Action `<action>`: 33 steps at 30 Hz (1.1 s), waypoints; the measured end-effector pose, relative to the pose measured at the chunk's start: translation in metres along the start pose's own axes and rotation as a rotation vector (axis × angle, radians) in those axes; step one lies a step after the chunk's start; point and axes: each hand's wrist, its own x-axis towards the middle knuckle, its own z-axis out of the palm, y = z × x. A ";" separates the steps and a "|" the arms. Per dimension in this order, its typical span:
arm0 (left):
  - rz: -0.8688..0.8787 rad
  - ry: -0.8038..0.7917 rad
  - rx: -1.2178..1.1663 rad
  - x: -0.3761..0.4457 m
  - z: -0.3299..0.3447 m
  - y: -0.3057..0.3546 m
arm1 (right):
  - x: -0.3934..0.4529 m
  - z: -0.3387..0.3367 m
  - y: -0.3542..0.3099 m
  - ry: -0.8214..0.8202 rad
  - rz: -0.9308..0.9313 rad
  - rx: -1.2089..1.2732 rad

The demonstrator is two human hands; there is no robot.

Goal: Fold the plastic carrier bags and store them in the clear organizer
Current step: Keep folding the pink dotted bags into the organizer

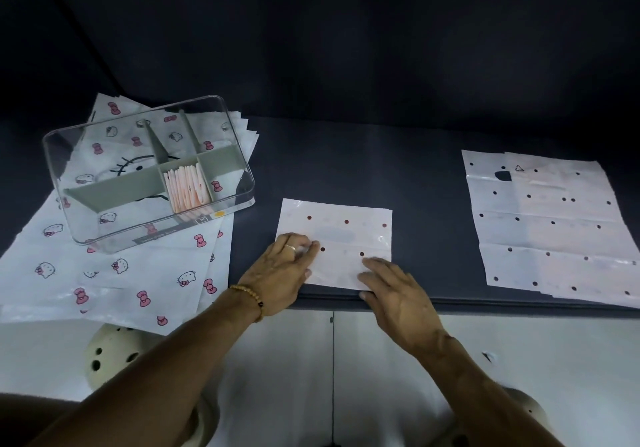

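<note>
A pale dotted carrier bag (341,235), folded into a rectangle, lies at the front edge of the dark table (415,176). My left hand (282,273) rests on its left side with fingers laid flat. My right hand (394,291) presses its lower right part with straight fingers. The clear organizer (149,169) with grey dividers sits at the left; several folded pink bags (185,183) stand in its middle compartment.
Cat-and-bow printed bags (121,273) lie spread under and around the organizer. A stack of flat dotted bags (550,228) lies at the right. A white cabinet front (332,360) is below the table edge. Cream perforated shoes (110,356) show near the floor.
</note>
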 end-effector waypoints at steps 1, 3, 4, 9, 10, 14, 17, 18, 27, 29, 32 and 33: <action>0.005 -0.007 0.010 0.000 -0.002 -0.001 | 0.001 0.000 0.000 -0.010 -0.002 -0.007; 0.006 -0.043 0.018 0.000 -0.006 -0.002 | 0.002 0.000 0.001 -0.013 -0.013 -0.010; 0.003 -0.066 0.023 0.000 -0.007 -0.002 | 0.002 -0.002 0.001 0.001 -0.015 0.012; -0.014 -0.110 0.042 -0.001 -0.008 -0.001 | 0.006 -0.011 -0.001 0.050 -0.083 -0.075; -0.016 -0.113 0.043 -0.001 -0.008 -0.001 | 0.007 -0.011 -0.003 0.042 -0.073 -0.093; -0.015 -0.095 0.025 -0.001 -0.010 0.000 | 0.016 -0.011 -0.004 0.043 -0.024 -0.023; -0.002 -0.008 0.010 0.000 -0.012 0.000 | 0.022 -0.022 -0.004 0.095 0.064 0.154; -0.008 0.030 -0.001 0.001 -0.013 0.000 | 0.023 -0.025 -0.003 0.122 0.070 0.187; -0.253 0.048 -0.334 0.011 -0.042 -0.009 | 0.032 -0.040 0.011 0.141 0.374 0.473; -0.377 0.138 -0.448 0.011 -0.040 -0.010 | 0.037 -0.041 0.016 0.130 0.464 0.494; -0.568 0.179 -0.449 0.013 -0.032 -0.014 | 0.039 -0.036 0.021 0.163 0.579 0.420; -0.611 0.182 -0.411 0.014 -0.029 -0.014 | 0.040 -0.033 0.022 0.172 0.604 0.420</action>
